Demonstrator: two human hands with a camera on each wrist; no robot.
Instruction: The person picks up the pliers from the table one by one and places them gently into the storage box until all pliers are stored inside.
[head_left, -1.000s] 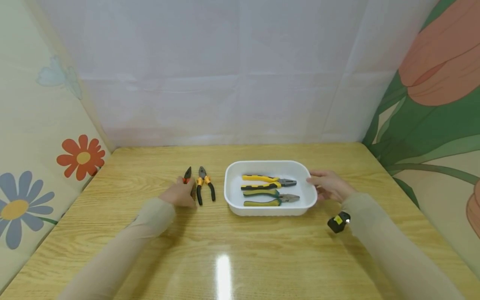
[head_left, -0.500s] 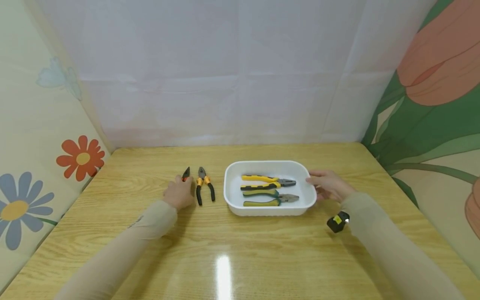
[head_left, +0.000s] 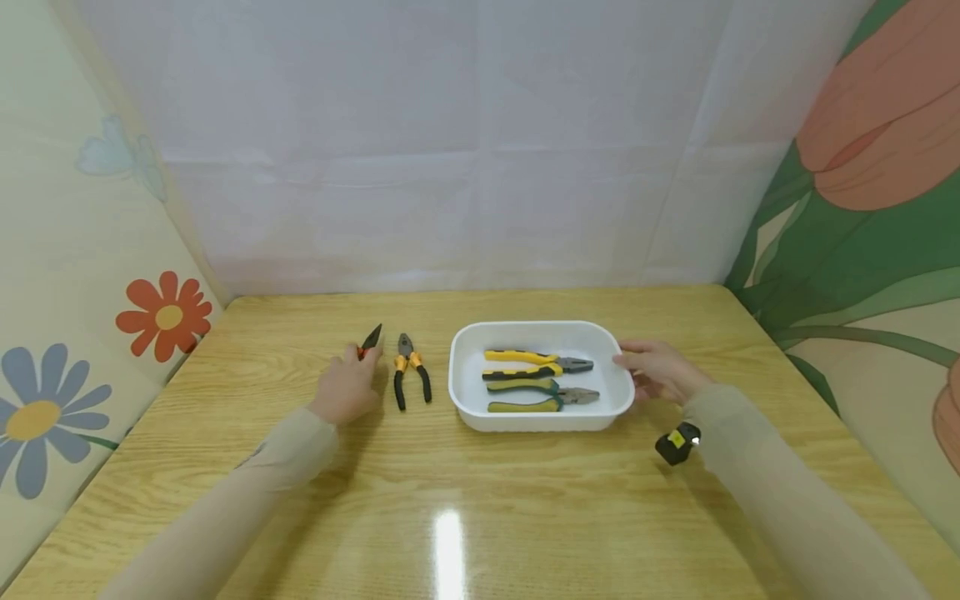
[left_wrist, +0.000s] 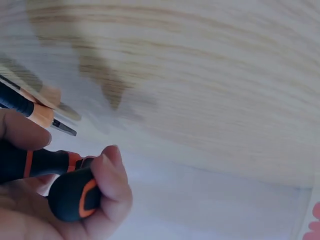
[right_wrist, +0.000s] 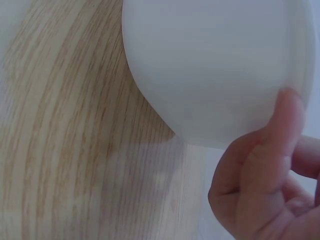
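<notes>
My left hand (head_left: 347,387) grips a pair of pliers with dark, pointed jaws and black-and-orange handles (left_wrist: 72,195). In the head view most of these pliers (head_left: 370,340) are hidden under the hand, with the nose sticking out past the fingers. Just right of that hand, pliers with orange-and-black handles (head_left: 400,390) lie on the table, handles spread. At the right end of a white plastic tray (head_left: 542,423), my right hand (head_left: 662,371) pinches the rim, thumb on the edge. Inside it lie yellow-and-black pliers (head_left: 521,375) and green-handled pliers (head_left: 525,407), their noses pointing right.
A small black object with a yellow patch (head_left: 677,443) is by the right sleeve. The wooden table (head_left: 375,517) ends at a pale cloth backdrop (head_left: 420,167), with floral panels at both sides.
My left hand has drawn slightly left and towards me, and the pliers in it have tilted, with more of their nose showing. The right hand and tray have stayed in place.
</notes>
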